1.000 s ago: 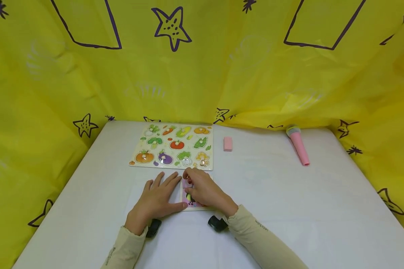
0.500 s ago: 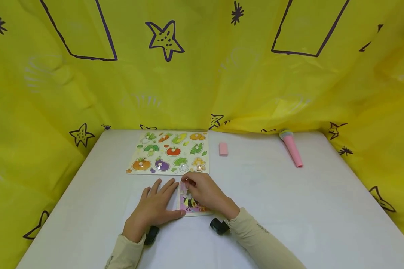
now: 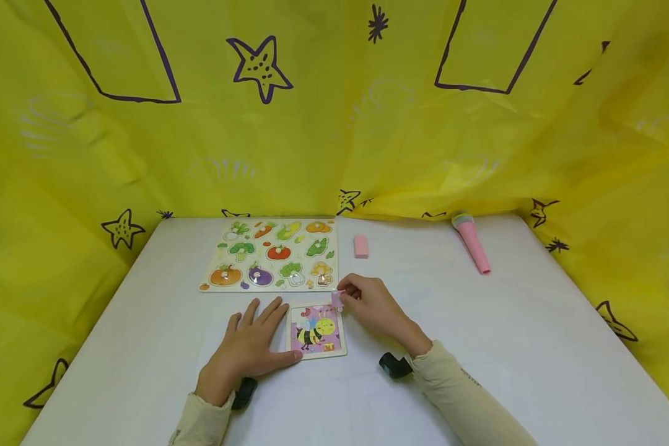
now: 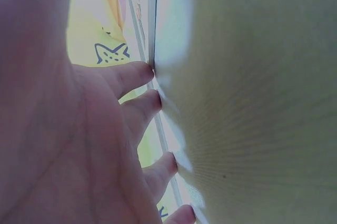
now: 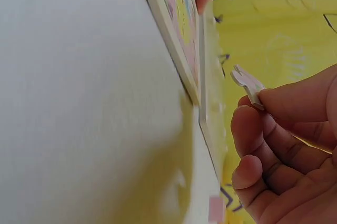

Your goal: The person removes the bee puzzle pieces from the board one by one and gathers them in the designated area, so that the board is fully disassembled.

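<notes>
A small square jigsaw puzzle with a bee picture [image 3: 312, 337] lies in its pale frame on the white table. My left hand [image 3: 251, 341] rests beside it with fingers spread, the thumb touching the frame's lower left corner. In the left wrist view, the fingers [image 4: 139, 111] reach down to the tabletop. Between thumb and fingertips my right hand [image 3: 376, 306] pinches a pink puzzle piece [image 3: 337, 301], raised at the puzzle's upper right corner. The right wrist view shows this puzzle piece [image 5: 247, 83] tilted and clear of the frame. A pale patch shows at the picture's upper left.
Behind the puzzle lies a larger vegetable peg board [image 3: 267, 254]. A pink eraser-like block [image 3: 361, 246] is to its right. Farther right lies a pink toy microphone [image 3: 472, 244]. Yellow patterned cloth [image 3: 312, 155] hangs along the table's back and sides.
My right hand has moved right, off the puzzle, with the pink piece in its fingers, uncovering the bee picture. The left hand stays beside the frame. The head view has shifted slightly.
</notes>
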The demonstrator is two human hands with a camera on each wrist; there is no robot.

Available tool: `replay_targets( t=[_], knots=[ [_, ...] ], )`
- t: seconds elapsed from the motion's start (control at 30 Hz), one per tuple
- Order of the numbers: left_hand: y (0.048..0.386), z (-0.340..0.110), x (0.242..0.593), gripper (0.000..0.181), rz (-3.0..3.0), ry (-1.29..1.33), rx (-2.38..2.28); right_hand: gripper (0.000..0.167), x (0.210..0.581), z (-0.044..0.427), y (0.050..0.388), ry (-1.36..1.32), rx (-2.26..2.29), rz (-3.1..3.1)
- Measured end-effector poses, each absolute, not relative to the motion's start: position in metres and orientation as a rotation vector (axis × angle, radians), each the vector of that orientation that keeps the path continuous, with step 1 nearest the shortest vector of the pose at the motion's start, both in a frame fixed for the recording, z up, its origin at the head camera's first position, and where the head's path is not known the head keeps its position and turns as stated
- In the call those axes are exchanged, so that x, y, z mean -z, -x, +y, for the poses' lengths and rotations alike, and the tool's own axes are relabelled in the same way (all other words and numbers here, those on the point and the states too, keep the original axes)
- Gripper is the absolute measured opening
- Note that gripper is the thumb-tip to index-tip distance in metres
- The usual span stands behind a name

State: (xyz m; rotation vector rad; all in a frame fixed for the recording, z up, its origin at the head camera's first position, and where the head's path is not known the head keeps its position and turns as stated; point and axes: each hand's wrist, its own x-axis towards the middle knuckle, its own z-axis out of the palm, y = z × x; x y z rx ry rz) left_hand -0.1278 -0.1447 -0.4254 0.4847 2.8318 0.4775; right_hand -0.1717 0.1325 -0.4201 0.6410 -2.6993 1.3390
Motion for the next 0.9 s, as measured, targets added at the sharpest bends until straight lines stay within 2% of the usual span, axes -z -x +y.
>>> replay_targets(
  t=[0.5,0.9],
  knots=[
    [0.128,-0.145,0.423,0.106,2.796,-0.467,-0.528,0.013,0.415,0.205,0.177,-0.302,-1.410,-2.760],
    [0.127,-0.141,0.422,0.107,2.786,-0.467,-0.526,0.014,0.416,0.246,0.174,-0.224,-1.334,-2.770]
  ],
)
